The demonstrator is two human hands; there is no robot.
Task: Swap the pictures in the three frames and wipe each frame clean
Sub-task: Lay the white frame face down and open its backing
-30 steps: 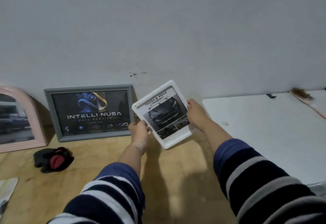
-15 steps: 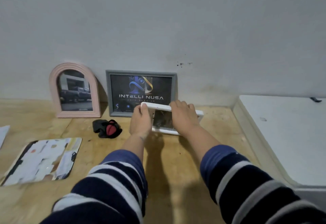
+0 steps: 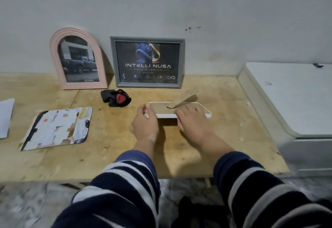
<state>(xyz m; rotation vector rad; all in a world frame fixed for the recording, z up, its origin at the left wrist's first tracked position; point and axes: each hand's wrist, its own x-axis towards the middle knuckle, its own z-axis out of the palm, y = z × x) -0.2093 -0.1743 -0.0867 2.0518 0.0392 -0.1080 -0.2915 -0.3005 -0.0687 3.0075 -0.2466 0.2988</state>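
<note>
A white picture frame (image 3: 166,115) lies face down on the wooden table (image 3: 224,129), its brown backing up and the cardboard stand flap (image 3: 183,102) sticking up. My left hand (image 3: 144,125) grips its left end, thumb and fingers curled round the corner. My right hand (image 3: 193,121) lies over its right part, fingers across the backing and thumb at the near edge. A pink arched frame (image 3: 53,55) with a truck photo and a grey frame (image 3: 112,62) with a dark "INTELLI NUSA" print lean on the wall behind.
A black and red cloth (image 3: 115,98) lies in front of the grey frame. A loose printed sheet (image 3: 57,128) and a white paper (image 3: 5,118) lie at the left. A white cabinet top (image 3: 294,100) adjoins the table on the right. The table's front edge is near my sleeves.
The white frame, held up facing me a second ago, was tipped forward and laid face down on the table. My view dropped and shifted left, bringing the pink frame and loose sheet into sight.
</note>
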